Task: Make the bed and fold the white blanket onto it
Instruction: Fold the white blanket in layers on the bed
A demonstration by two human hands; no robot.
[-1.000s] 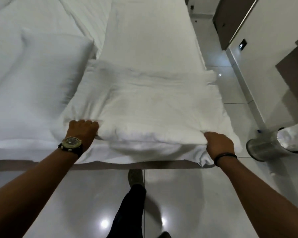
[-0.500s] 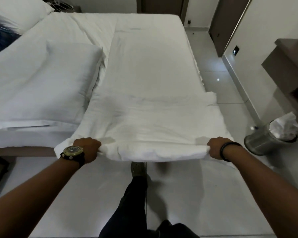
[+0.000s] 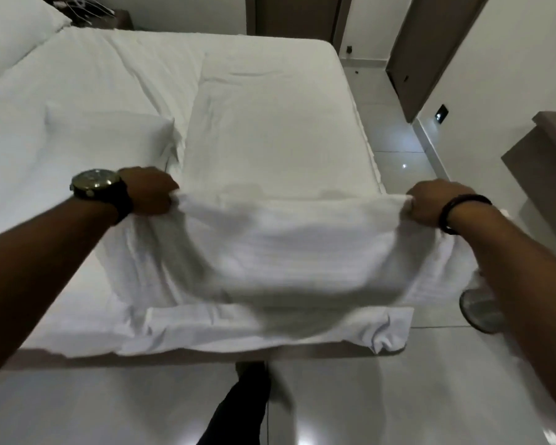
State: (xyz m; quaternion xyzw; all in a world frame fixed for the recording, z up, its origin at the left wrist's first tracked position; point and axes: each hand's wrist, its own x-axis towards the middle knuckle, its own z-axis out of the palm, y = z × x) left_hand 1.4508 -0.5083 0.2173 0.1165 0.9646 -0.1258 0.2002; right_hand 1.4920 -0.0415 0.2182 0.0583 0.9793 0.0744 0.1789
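The white blanket (image 3: 270,149) lies as a long strip down the right half of the bed (image 3: 87,81). Its near end is lifted and carried forward over the strip, so a fold of cloth hangs between my hands. My left hand (image 3: 150,194), with a watch on the wrist, is shut on the left corner of that end. My right hand (image 3: 430,203), with a dark band on the wrist, is shut on the right corner. Both hands are raised above the foot of the bed.
A white pillow (image 3: 109,139) lies on the bed left of the blanket, and another pillow (image 3: 10,27) sits at the far left. A metal bin (image 3: 479,311) stands on the tiled floor at the right, below a brown desk (image 3: 546,162). My leg (image 3: 238,409) is near the bed's foot.
Both hands have lifted the blanket's near end off the foot of the bed and carried it up and forward over the strip. The view has tilted up toward the head of the bed.
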